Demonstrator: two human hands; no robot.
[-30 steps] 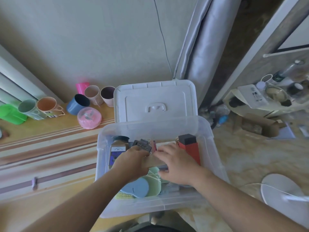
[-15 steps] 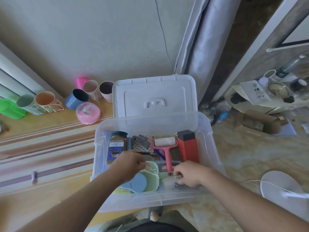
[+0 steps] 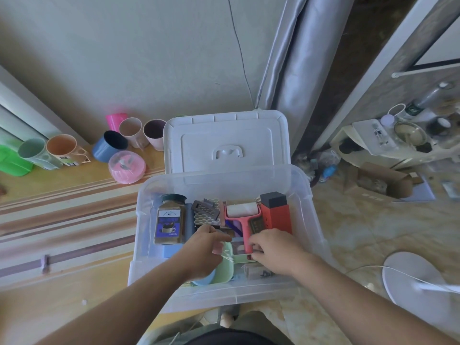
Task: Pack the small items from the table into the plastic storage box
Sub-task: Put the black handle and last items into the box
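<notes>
The clear plastic storage box [image 3: 306,195] stands open at the table's right end, its white lid [image 3: 224,138] leaning up behind it. Inside lie a coffee jar with a blue label [image 3: 169,222], a grey patterned piece [image 3: 206,212], a red lint roller [image 3: 242,212], a red carton with a black top [image 3: 276,215], and a green dish [image 3: 224,270] beside a blue one [image 3: 206,280]. Both hands are inside the box. My left hand [image 3: 204,250] hovers with curled fingers over the green dish; what it holds is unclear. My right hand [image 3: 273,250] grips the roller's handle end.
Several plastic cups, among them a blue one [image 3: 109,145], and a pink round container [image 3: 127,166] stand along the wall on the striped wooden table [image 3: 62,212]. On the floor to the right are a white round base [image 3: 410,277] and a cardboard box [image 3: 383,183].
My right hand has moved up from the box's front corner to the roller's handle. My left hand has shifted slightly right over the green dish. The view has tilted a little.
</notes>
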